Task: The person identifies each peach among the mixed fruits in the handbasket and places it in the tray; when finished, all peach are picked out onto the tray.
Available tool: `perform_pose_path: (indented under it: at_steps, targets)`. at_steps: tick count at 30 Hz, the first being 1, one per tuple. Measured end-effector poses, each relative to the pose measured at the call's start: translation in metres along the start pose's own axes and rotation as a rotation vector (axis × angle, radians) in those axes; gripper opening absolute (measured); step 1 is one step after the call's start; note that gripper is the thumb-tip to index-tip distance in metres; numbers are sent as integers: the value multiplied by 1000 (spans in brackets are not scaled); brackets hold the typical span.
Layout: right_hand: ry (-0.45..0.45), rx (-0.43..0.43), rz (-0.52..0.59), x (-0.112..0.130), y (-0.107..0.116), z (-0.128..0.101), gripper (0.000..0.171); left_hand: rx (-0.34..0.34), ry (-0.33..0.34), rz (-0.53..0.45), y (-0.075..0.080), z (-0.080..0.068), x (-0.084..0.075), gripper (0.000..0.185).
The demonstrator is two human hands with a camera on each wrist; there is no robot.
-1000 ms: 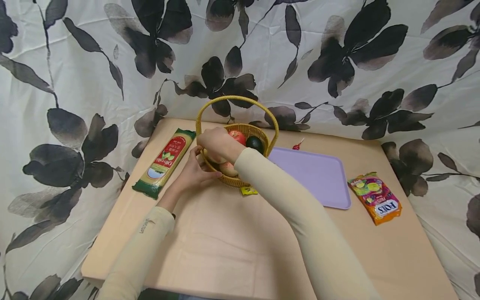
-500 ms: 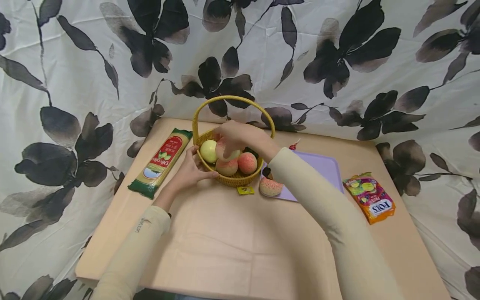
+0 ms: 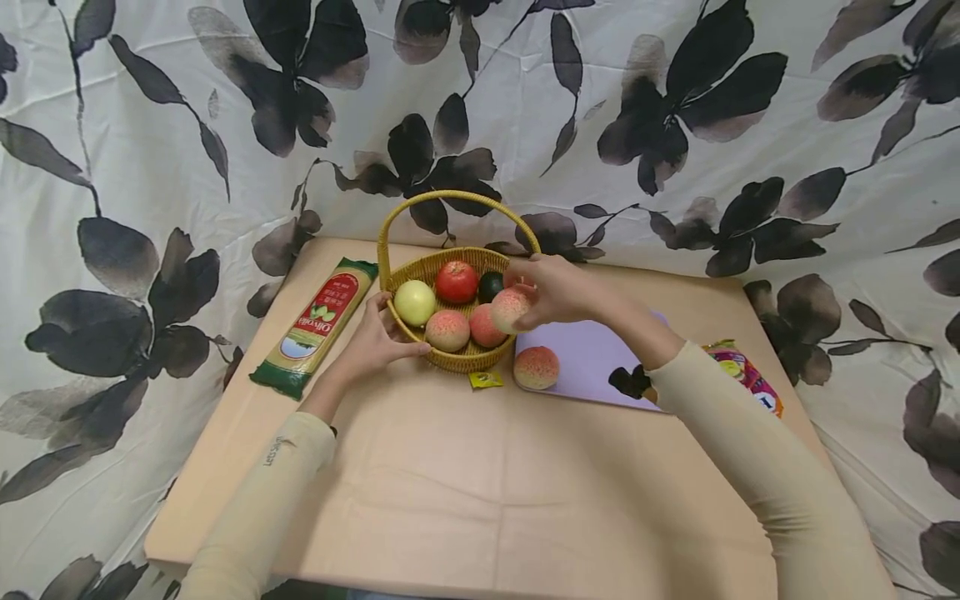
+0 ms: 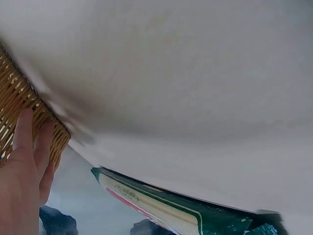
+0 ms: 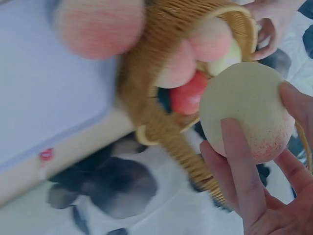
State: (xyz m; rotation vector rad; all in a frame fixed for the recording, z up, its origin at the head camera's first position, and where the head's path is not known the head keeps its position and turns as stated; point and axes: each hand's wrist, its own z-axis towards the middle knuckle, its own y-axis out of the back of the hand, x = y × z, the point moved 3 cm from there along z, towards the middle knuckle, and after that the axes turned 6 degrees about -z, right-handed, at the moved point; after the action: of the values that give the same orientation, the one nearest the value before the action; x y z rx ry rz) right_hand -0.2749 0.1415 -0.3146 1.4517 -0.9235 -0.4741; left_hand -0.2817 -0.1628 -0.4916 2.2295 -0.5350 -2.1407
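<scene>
My right hand [image 3: 558,287] pinches a pale pink peach [image 3: 510,310] over the right rim of the yellow wicker basket [image 3: 467,362]. In the right wrist view, thumb and fingers spread round this peach [image 5: 244,110]. My left hand [image 3: 372,337] holds the basket's left side, its fingers [image 4: 23,132] lying along the woven wall in the left wrist view. Inside the basket are a yellow-green apple [image 3: 414,302], a red fruit [image 3: 457,282], a dark green fruit [image 3: 491,287] and two peaches [image 3: 447,330]. Another peach [image 3: 537,367] rests on the lilac tray's left front corner.
The lilac tray [image 3: 585,358] lies right of the basket, partly under my right arm. A pasta pack [image 3: 318,325] lies at left, a candy bag [image 3: 738,371] at right. A small yellow packet [image 3: 486,380] sits before the basket; a red lollipop [image 5: 46,155] lies behind the tray.
My right hand has come up out of the basket and moved right with a peach. The peach on the tray, hidden by my arm at first, is visible. My left hand stays at the basket.
</scene>
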Motion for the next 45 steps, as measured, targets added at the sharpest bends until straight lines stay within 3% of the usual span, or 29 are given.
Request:
perform_pose_path:
  at_steps: [7,13,20,27,45]
  targets:
    - [-96,-32,94,-43,-18,-41,54,0,-3,25,0,0,0,130]
    - [-187,-61,108,-78,-40,-67,54,0,-2,47,1,0,1,130]
    - [-226,-63,145,-102,-75,-86,52,12,-13,-28,-1,1,-4,127]
    - [-198,-64,172,-106,-106,-87,50,31,27,-53,-4,-14,-36,122]
    - [-223,-3,157,-101,-122,-86,57,29,41,-43,-3,-14,-34,122]
